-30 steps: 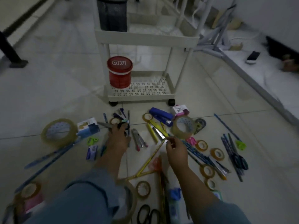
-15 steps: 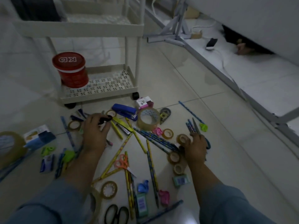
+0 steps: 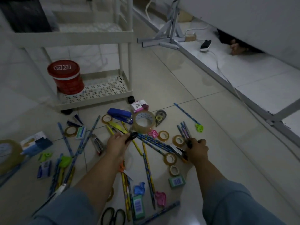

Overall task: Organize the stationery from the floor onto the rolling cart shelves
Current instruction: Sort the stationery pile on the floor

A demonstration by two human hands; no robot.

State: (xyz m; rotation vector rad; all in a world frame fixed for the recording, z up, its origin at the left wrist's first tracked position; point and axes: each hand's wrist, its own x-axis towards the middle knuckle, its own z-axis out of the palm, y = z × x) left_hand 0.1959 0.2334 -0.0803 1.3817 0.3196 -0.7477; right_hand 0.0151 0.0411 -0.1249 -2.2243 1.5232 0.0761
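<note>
Stationery lies scattered on the tiled floor in front of a white rolling cart: a blue stapler, a large clear tape roll, several small tape rolls, patterned pencils and black scissors near my knees. My left hand grips the black handle of a pair of scissors, lifted just above the pencils. To the right, my right hand curls around a dark-handled metal tool, seemingly scissors, beside a bundle of pencils.
A red lidded tub stands on the cart's bottom shelf, and a black mesh bin on a shelf above. Grey stand legs, a power strip with its cable and a raised ledge run along the right. A person's foot shows under the far white panel.
My left hand picked black scissors up from near the stapler. My right hand left the yellow pencils, moved right to the tape rolls and closed on a metal tool. The view swung right.
</note>
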